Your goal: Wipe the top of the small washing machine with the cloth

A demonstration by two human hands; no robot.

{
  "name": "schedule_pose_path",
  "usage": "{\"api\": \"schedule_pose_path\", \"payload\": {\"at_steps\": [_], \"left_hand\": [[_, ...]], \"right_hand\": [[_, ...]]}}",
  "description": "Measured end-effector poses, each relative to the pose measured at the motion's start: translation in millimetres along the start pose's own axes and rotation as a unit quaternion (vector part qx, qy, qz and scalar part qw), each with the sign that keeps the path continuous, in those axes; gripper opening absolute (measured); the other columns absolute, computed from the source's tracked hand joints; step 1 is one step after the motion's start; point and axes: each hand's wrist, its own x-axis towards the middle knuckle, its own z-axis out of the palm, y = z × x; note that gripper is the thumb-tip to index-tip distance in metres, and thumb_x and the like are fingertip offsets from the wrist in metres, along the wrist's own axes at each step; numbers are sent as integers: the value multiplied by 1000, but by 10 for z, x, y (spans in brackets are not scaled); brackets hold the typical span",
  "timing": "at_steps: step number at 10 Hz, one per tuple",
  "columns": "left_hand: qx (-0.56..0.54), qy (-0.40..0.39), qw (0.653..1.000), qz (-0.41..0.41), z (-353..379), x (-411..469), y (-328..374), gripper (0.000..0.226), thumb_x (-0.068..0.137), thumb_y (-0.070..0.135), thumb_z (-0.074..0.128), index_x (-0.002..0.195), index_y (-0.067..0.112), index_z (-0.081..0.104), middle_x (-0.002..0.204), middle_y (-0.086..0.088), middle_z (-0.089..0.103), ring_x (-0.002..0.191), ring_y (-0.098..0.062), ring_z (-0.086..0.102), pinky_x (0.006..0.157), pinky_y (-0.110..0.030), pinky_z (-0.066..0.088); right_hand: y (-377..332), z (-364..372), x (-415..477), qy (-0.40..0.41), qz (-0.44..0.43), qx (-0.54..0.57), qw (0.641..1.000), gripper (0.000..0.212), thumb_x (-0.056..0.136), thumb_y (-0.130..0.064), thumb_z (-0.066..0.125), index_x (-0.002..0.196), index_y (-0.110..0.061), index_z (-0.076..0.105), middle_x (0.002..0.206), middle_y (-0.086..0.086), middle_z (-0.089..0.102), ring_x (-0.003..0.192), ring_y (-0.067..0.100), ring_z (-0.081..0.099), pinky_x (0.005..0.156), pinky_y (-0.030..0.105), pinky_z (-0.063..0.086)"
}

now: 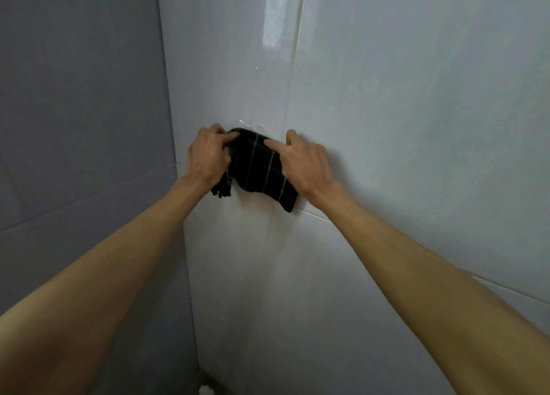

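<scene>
Dark checked cloth [262, 168] hangs against the tiled wall [416, 96] between my hands: left hand [208, 156] pinches its upper corner, right hand [303, 163] lies part-open on it; judged soft, light, best gathered by the top edge.

- Cloth [260, 168] hangs against the tiled wall [401, 102], just left of the inner corner joint.
- Clear hook [253, 125] sits on the wall directly above the cloth, touching its upper edge.
- Left hand [208, 156] is at the cloth's left side, fingers pinching its top corner.
- Right hand [306, 163] is at the cloth's right side, index finger lying on it, thumb against the wall.
- Both forearms reach up from the lower corners.
</scene>
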Motion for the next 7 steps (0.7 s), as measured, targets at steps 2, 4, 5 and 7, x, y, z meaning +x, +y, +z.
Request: {"api": "schedule_pose_path", "payload": {"at_steps": [2, 4, 5, 7], "left_hand": [[-25, 15, 999, -19, 123, -82, -88, 40, 94, -2, 50, 127, 13, 66, 108, -15, 63, 99, -34, 55, 77, -42, 49], [-150, 3, 985, -83, 467, -575, -87, 46, 94, 1, 53, 134, 21, 61, 102, -8, 70, 86, -25, 64, 70, -36, 54], [-195, -22, 974, -114, 543, -867, -6, 57, 94, 2, 52, 144, 29, 48, 119, -6, 69, 97, -21, 66, 81, -32, 56], [-183, -225, 933, -212, 812, -2093, -58, 67, 95, 16, 59, 152, 36, 30, 136, -9, 51, 112, -28, 58, 95, -36, 51]], "right_hand": [[-48, 198, -14, -24, 7, -27, 999, 37, 95, -12, 51, 130, -21, 60, 90, 10, 56, 42, 16, 28, 44, 22, 10], [-344, 481, -241, -97, 79, -4, 992, 59, 99, -15, 44, 154, -22, 23, 117, 14, 50, 77, 32, 63, 58, 33, 36], [-458, 558, -380, -99, 118, 38, 987, 69, 97, -10, 46, 155, -26, 12, 117, 15, 47, 78, 34, 62, 58, 35, 38], [-421, 969, -1423, -218, 181, 93, 954, 66, 94, -8, 45, 152, -29, 24, 125, 16, 48, 96, 36, 60, 73, 40, 49]]}}
